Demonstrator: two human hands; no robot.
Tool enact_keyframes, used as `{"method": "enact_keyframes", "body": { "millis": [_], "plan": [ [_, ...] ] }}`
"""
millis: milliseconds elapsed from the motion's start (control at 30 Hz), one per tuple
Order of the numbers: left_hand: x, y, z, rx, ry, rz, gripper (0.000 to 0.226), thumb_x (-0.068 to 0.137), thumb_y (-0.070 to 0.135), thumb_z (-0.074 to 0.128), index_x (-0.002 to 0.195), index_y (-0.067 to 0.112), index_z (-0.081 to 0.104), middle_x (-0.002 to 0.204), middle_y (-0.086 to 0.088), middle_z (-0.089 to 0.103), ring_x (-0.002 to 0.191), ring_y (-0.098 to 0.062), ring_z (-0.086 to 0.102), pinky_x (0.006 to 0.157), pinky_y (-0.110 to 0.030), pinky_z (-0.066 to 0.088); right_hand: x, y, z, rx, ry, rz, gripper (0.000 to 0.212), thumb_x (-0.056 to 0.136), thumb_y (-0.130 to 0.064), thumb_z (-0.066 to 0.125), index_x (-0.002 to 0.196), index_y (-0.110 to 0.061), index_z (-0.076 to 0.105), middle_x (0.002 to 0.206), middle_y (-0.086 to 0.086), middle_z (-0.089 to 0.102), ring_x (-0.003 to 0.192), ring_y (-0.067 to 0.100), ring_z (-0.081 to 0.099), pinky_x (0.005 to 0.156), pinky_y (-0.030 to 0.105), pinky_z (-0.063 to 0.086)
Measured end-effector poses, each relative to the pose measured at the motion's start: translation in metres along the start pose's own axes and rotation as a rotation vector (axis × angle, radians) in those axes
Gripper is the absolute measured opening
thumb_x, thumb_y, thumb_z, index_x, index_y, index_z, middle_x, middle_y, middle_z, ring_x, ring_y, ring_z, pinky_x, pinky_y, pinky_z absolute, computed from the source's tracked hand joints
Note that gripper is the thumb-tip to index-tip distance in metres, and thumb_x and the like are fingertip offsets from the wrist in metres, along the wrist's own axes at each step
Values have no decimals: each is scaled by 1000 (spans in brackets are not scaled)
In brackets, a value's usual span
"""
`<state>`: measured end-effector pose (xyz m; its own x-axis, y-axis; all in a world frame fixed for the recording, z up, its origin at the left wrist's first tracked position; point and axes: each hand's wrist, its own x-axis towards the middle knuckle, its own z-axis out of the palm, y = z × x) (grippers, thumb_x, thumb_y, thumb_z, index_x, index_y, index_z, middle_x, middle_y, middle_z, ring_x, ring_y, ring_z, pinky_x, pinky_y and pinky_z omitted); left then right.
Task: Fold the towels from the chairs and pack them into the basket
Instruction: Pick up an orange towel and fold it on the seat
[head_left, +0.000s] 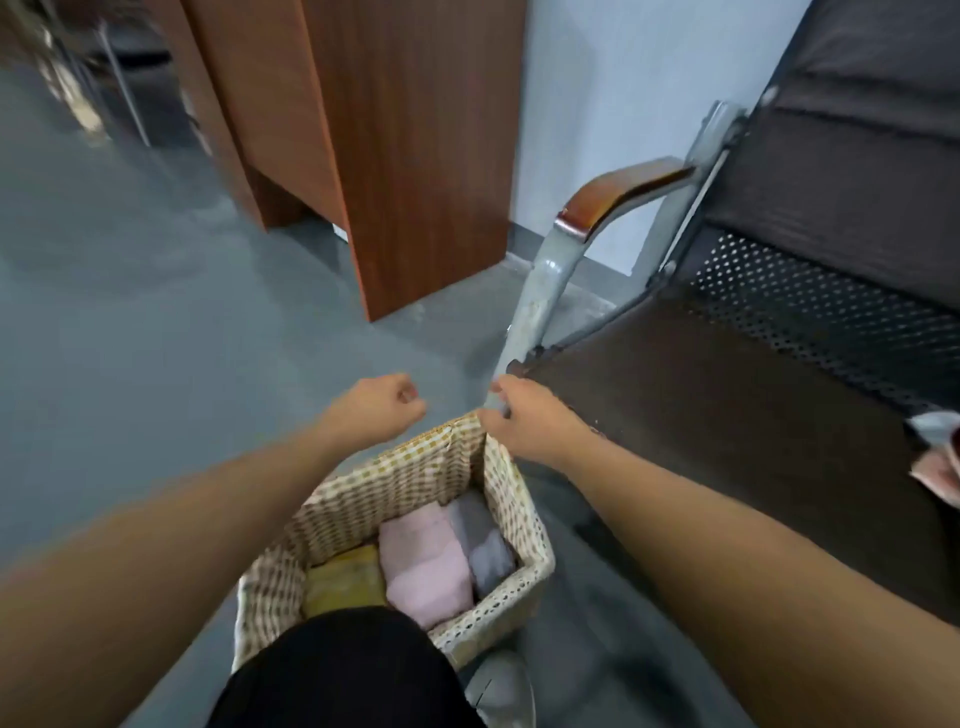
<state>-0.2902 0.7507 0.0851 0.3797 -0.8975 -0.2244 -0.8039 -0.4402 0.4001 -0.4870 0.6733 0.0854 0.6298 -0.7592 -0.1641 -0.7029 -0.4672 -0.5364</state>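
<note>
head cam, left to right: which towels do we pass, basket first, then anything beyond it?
yellow towel → pink towel → grey towel, all three in the basket → loose towels, grey and pink, on the chair seat, cut off by the right edge.

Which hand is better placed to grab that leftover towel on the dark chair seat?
Right, probably. The right hand is beside the dark chair, nearer the crumpled grey-pink towel, though it pinches the rim of the checked woven basket. The left hand is fisted, farther off.

woven basket (415, 467), perforated metal seat (810, 306)
</note>
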Motion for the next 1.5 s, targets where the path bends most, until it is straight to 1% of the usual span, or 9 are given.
{"method": "enact_keyframes", "body": {
  "millis": [167,300,700,867,1033,1167,1300,1367,1500],
  "plan": [
    [-13,114,-64,-21,180,244,41,94,39,53,129,19,58,131,-6,61,118,-25,57,98,-34,45,-63,30,-121,-78,278,43,40,96,-42,52,126,-16,55,125,8,59,111,28,58,98,47,49],
    [-24,215,-66,-46,201,410,40,93,39,54,128,21,58,128,-6,62,109,-23,61,91,-32,46,-121,92,-197,-181,476,153,48,94,-40,52,134,-13,53,133,11,56,120,30,54,102,46,45],
    [-46,483,115,-12,-123,749,26,92,30,59,113,16,62,113,-3,66,102,-20,60,84,-29,44,-295,323,-259,-194,598,702,44,88,-34,59,125,-10,55,128,16,52,122,37,52,100,45,44],
    [-40,539,213,-77,-321,638,14,90,27,61,93,14,64,105,-8,71,102,-24,64,77,-29,44,-322,400,-241,-178,475,865,54,87,-43,63,127,-9,52,130,20,51,118,38,53,100,46,47],
    [-38,559,295,-420,-579,454,21,91,34,69,92,17,57,98,-3,69,97,-20,67,94,-38,54,-327,443,-211,-298,453,891,48,91,-37,61,124,-6,47,121,17,60,112,36,60,91,41,48],
    [-34,562,332,-591,-572,337,68,69,57,78,117,11,62,107,-6,71,96,-25,70,88,-42,58,-320,454,-209,-190,576,891,31,88,-25,59,112,-5,55,112,20,65,106,38,64,87,41,50],
    [-35,562,331,-559,-552,401,9,88,17,72,81,13,68,78,-3,66,76,-20,60,69,-27,50,-314,442,-233,75,708,732,17,82,-21,68,71,-18,56,73,1,60,71,20,56,65,31,39],
    [-38,559,320,-692,-529,402,17,93,8,64,79,17,67,78,-3,65,70,-16,59,56,-20,48,-316,423,-248,161,774,644,30,81,-18,71,62,-19,48,60,-6,50,58,10,45,56,27,33],
    [-57,552,289,-949,-728,197,23,99,42,54,99,22,66,94,-2,69,74,-16,63,62,-26,49,-318,384,-269,385,920,495,10,82,-15,74,78,-8,69,68,2,65,61,7,56,64,17,48]
  ]
}}
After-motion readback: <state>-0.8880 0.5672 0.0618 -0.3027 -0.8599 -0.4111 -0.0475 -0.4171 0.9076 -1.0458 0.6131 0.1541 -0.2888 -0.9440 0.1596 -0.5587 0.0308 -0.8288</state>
